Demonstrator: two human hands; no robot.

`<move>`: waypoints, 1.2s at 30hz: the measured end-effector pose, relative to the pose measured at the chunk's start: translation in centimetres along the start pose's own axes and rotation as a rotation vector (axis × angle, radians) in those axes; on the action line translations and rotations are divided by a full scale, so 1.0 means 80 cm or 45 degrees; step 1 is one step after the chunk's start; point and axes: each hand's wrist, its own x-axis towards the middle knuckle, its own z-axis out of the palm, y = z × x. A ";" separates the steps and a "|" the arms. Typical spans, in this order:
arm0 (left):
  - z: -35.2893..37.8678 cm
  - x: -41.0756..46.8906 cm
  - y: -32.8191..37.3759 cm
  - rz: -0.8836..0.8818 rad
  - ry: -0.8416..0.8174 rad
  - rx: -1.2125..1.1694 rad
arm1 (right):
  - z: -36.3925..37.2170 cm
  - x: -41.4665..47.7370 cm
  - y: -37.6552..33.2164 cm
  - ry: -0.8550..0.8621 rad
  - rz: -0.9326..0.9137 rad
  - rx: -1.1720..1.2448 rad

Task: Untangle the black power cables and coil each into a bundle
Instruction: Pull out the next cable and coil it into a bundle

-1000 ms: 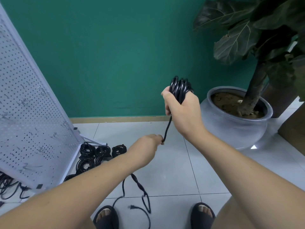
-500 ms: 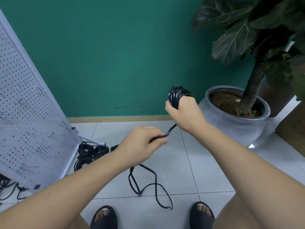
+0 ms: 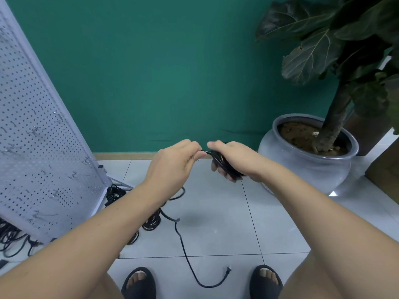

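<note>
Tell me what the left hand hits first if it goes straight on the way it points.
Most likely the cable coil gripped in the right hand: the left hand, pinching its free strand, points rightward at it. Depth is unclear.

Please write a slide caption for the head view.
Right hand grips a cable coil; left hand pinches its loose strand.

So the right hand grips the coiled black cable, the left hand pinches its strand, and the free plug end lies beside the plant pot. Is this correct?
Not quite. In the head view the plug end lies between the two sandals, away from the plant pot. The rest holds: the right hand grips the coiled black cable and the left hand pinches its strand.
</note>
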 end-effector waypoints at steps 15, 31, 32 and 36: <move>-0.023 0.014 -0.007 -0.080 -0.293 -0.680 | -0.012 -0.023 0.019 -0.596 0.018 0.321; 0.013 0.015 -0.011 -0.210 -0.135 -0.755 | 0.004 -0.034 -0.009 -0.674 -0.203 0.701; 0.018 0.014 -0.011 -0.276 -0.142 -0.848 | 0.006 -0.033 -0.011 -0.631 -0.249 0.742; 0.032 0.007 0.008 -0.459 -0.212 -1.075 | 0.014 -0.031 -0.018 -0.337 -0.381 0.883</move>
